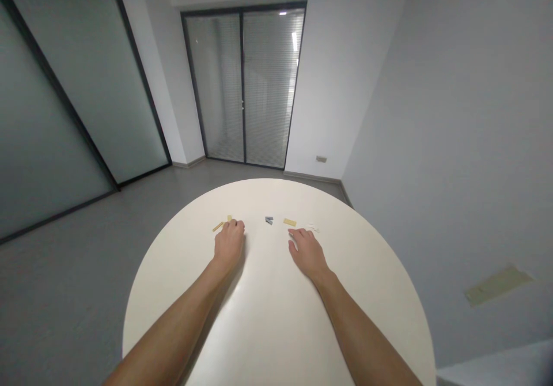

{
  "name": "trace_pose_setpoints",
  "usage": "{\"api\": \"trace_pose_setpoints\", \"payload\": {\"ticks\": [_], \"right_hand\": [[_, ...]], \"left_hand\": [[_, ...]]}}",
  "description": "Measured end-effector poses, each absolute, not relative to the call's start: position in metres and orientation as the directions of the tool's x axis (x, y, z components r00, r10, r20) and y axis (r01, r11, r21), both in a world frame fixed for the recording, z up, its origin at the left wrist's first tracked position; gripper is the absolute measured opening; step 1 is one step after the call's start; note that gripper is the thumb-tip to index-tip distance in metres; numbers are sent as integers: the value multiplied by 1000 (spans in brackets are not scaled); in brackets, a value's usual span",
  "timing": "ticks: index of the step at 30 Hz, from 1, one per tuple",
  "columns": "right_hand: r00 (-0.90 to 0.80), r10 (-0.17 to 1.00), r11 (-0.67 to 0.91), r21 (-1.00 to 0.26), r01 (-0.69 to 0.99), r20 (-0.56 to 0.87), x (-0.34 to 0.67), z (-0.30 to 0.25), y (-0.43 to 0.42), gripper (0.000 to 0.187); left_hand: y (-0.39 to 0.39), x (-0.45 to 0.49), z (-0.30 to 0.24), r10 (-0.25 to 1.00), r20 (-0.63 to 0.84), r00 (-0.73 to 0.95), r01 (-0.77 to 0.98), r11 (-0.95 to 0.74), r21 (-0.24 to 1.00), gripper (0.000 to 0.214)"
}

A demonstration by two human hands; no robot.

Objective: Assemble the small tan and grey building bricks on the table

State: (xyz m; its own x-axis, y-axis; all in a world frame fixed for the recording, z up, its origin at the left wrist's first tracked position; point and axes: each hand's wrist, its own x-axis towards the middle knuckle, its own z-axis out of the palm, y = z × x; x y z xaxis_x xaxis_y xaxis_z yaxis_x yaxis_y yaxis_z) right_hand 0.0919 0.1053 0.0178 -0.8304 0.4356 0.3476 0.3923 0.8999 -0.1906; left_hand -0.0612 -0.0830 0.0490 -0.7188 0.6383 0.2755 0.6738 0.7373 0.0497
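My left hand [228, 242] lies palm down on the round white table [367, 294], its fingers curled. Its fingertips are at or beside a thin tan stick [218, 226] and a small tan piece [229, 218]. My right hand [307, 253] rests on the tabletop with its fingers spread a little, holding nothing. Its fingertips are just below a flat tan strip [290, 222] and close to small white pieces [313, 228]. Between my hands lie small grey pieces [269, 220]. The pieces are too small to identify.
The table's far rim [276, 180] curves close to a grey floor [86, 294]. Frosted glass panels [78, 98] stand to the left, a glazed door with blinds [242, 86] stands ahead, and a plain wall [432, 115] stands to the right.
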Motion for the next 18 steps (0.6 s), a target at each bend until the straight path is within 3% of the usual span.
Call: {"api": "trace_pose_setpoints", "payload": {"ticks": [7, 18], "right_hand": [[-830, 439, 897, -216, 385, 344, 92, 17, 105, 35], [-831, 440, 896, -231, 379, 340, 92, 17, 106, 35]], "left_hand": [[-89, -73, 44, 596, 253, -762, 630, 773, 78, 28], [-87, -80, 38, 639, 232, -733, 668, 740, 72, 28]]}}
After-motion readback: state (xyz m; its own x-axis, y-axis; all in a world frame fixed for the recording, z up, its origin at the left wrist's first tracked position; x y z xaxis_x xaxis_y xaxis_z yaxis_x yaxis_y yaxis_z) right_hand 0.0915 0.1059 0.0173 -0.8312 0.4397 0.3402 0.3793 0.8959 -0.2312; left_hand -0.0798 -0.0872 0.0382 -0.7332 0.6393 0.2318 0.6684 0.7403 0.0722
